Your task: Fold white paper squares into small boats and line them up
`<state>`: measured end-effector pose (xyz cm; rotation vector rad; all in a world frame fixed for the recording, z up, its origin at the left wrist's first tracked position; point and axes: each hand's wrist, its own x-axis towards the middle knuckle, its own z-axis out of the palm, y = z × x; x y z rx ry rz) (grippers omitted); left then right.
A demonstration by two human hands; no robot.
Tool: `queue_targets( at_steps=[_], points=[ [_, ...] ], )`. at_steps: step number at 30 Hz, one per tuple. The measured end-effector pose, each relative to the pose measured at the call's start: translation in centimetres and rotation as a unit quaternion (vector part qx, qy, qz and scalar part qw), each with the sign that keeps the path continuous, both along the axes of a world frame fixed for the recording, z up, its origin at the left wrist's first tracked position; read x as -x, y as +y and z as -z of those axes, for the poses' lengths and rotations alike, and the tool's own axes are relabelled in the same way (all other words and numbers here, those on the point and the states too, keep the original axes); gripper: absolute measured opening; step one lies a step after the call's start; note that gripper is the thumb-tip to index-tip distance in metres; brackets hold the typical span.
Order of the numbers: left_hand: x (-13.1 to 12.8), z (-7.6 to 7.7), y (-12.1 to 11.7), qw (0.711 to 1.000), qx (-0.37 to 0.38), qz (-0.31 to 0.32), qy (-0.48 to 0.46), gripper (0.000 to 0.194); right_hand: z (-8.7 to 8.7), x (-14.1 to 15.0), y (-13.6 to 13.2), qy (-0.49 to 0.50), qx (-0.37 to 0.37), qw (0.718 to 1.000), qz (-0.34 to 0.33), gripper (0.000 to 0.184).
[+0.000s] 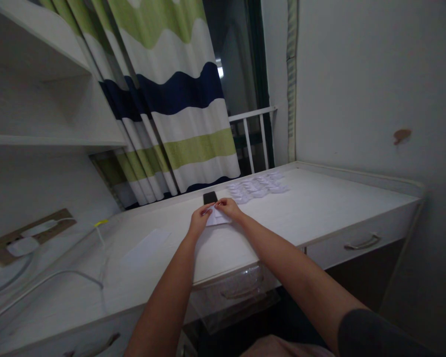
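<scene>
My left hand (199, 220) and my right hand (228, 208) meet at the far side of a white desk (312, 208), pinching the upper edge of a folded sheet of white paper (218, 219). The sheet rests on the desktop, partly hidden by my fingers. A black smartphone (210, 198) lies just beyond my fingers, close to the wall side of the desk. To the right of it, a group of several small folded white paper pieces (256, 187) is spread across the desktop.
A pale translucent sheet (144, 248) lies left of my arms. White cables run from a wall socket strip (29, 238) across the desk's left end. Shelves (40, 99) rise at left, a striped curtain (171, 89) hangs behind, and drawers with handles sit below.
</scene>
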<state>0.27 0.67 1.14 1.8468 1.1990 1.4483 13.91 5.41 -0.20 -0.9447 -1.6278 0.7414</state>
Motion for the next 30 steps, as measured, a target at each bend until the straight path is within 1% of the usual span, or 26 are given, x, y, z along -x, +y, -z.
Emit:
queue_targets(
  at_steps=[2,5,7,11,15,19,23,26,30],
  points=[
    [-0.2,-0.2,-0.3,0.999,0.042,0.0,-0.022,0.037,0.1,0.0,0.1,0.005,-0.002,1.0,0.003,0.012],
    [-0.3,-0.3,-0.5,0.991,0.113,0.01,-0.069,0.054,0.1,0.1,0.1,0.01,-0.004,1.0,-0.004,0.01],
    [-0.3,-0.3,-0.5,0.986,0.138,0.016,-0.094,0.059,0.2,0.1,0.0,0.01,-0.01,1.0,-0.014,0.01],
    [0.0,0.1,0.0,0.988,0.113,0.009,-0.106,0.053,0.2,0.2,-0.2,0.009,-0.027,0.999,-0.035,0.011],
    [0.2,0.6,0.6,0.989,0.107,0.01,-0.106,0.058,0.1,0.3,0.0,0.02,-0.032,0.998,-0.052,0.01],
    [0.3,1.0,1.0,0.992,0.112,0.003,-0.057,0.044,0.2,0.3,0.3,0.03,-0.029,0.997,-0.068,0.008],
    [0.5,0.9,0.9,0.996,0.089,0.008,-0.019,0.038,0.2,0.3,0.2,0.038,-0.023,0.996,-0.08,0.008],
    [0.5,0.8,0.7,0.997,0.079,0.007,-0.018,0.035,0.1,0.2,0.1,0.034,-0.019,0.995,-0.089,0.009],
    [0.3,0.6,0.4,0.995,0.093,0.007,-0.036,0.034,0.0,0.2,-0.1,0.039,-0.016,0.994,-0.097,0.011]
  ],
)
